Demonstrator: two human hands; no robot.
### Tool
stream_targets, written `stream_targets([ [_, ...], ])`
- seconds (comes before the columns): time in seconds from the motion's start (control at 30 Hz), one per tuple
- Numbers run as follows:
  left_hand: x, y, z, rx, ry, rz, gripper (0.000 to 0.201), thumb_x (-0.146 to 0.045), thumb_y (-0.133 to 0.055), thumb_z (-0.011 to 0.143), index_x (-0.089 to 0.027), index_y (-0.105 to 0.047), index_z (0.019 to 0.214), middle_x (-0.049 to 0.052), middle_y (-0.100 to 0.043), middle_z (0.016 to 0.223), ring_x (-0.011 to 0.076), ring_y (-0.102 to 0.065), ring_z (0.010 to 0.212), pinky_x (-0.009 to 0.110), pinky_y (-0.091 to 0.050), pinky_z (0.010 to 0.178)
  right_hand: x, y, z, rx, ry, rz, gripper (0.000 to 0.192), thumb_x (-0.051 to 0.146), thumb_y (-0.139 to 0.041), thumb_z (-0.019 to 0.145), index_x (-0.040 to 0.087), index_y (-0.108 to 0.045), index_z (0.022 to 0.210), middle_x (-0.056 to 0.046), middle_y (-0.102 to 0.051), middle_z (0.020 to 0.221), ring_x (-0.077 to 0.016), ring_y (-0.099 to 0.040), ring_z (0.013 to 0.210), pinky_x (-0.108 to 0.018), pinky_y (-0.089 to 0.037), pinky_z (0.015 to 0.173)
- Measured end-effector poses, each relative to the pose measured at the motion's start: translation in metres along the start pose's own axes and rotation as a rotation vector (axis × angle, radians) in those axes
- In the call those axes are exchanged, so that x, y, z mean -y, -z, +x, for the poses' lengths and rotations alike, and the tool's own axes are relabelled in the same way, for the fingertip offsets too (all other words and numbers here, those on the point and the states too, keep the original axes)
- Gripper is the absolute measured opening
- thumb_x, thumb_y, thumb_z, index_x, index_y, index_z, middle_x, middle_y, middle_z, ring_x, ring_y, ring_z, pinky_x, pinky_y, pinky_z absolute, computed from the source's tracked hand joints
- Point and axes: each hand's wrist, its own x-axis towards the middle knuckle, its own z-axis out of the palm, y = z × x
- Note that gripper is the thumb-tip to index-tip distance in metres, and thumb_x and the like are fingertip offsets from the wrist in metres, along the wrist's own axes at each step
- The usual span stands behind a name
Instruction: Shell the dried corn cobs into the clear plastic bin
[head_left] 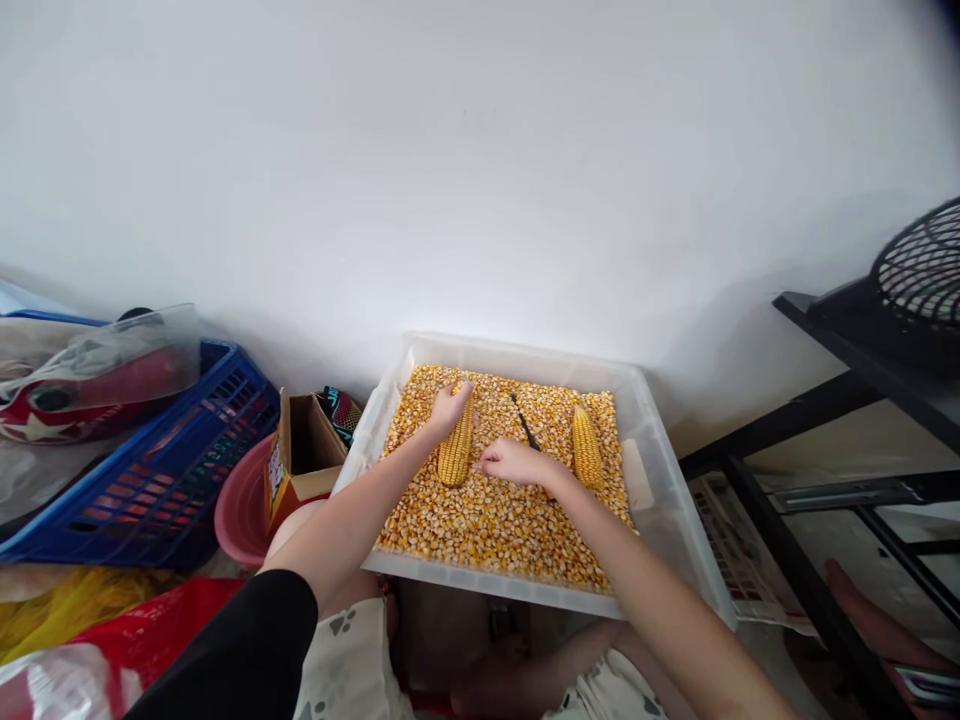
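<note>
A clear plastic bin [660, 470] holds a bed of loose yellow corn kernels [487, 520]. My left hand [450, 405] grips the far end of a corn cob [455, 450] that lies on the kernels. My right hand [514, 462] rests just right of that cob with fingers curled; a thin dark tool [525, 425] runs from it toward the far side, but whether the hand holds it is unclear. A second cob [587, 448] lies untouched further right.
A blue crate [165, 480] with bagged items stands at the left, next to a pink basin [240, 510] and an open cardboard box [304, 450]. A black metal rack [825, 420] with a fan [922, 270] stands at the right. A white wall lies behind.
</note>
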Motion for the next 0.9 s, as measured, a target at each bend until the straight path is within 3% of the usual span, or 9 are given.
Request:
stream_targets([
  [0.27, -0.003, 0.002, -0.003, 0.037, 0.061, -0.125, 0.027, -0.043, -0.052, 0.072, -0.017, -0.047, 0.067, -0.001, -0.048, 0.049, 0.0150, -0.052, 0.048, 0.025, -0.039, 0.047, 0.006, 0.001, -0.001, -0.170, -0.031, -0.027, 0.034, 0.032, -0.044, 0.083, 0.013, -0.060, 0.059, 0.001, -0.050, 0.050, -0.0085, -0.040, 0.049, -0.022, -0.024, 0.050],
  [0.5, 0.000, 0.000, -0.001, 0.126, 0.100, -0.249, 0.026, -0.042, -0.052, 0.074, -0.018, -0.044, 0.068, -0.002, -0.049, 0.044, 0.0163, -0.052, 0.040, 0.025, -0.040, 0.041, 0.004, -0.003, 0.001, -0.166, -0.036, -0.015, 0.033, 0.032, -0.044, 0.084, 0.014, -0.061, 0.062, 0.000, -0.053, 0.052, -0.0088, -0.042, 0.051, -0.021, -0.025, 0.051],
  [0.73, -0.005, 0.000, -0.005, 0.021, 0.053, -0.165, 0.024, -0.038, -0.054, 0.074, -0.017, -0.046, 0.063, -0.003, -0.048, 0.044, 0.0131, -0.050, 0.042, 0.021, -0.035, 0.041, 0.006, -0.008, 0.004, -0.167, -0.105, -0.002, 0.032, 0.030, -0.042, 0.084, 0.013, -0.064, 0.066, -0.002, -0.058, 0.058, -0.0096, -0.045, 0.053, -0.021, -0.026, 0.051],
  [0.9, 0.000, -0.003, -0.003, 0.041, 0.049, -0.149, 0.026, -0.040, -0.052, 0.074, -0.017, -0.048, 0.065, -0.002, -0.049, 0.045, 0.0146, -0.052, 0.044, 0.023, -0.038, 0.044, 0.018, -0.021, 0.005, -0.253, -0.232, 0.057, 0.030, 0.026, -0.043, 0.082, 0.013, -0.066, 0.069, -0.004, -0.061, 0.063, -0.0107, -0.048, 0.057, -0.021, -0.027, 0.052],
])
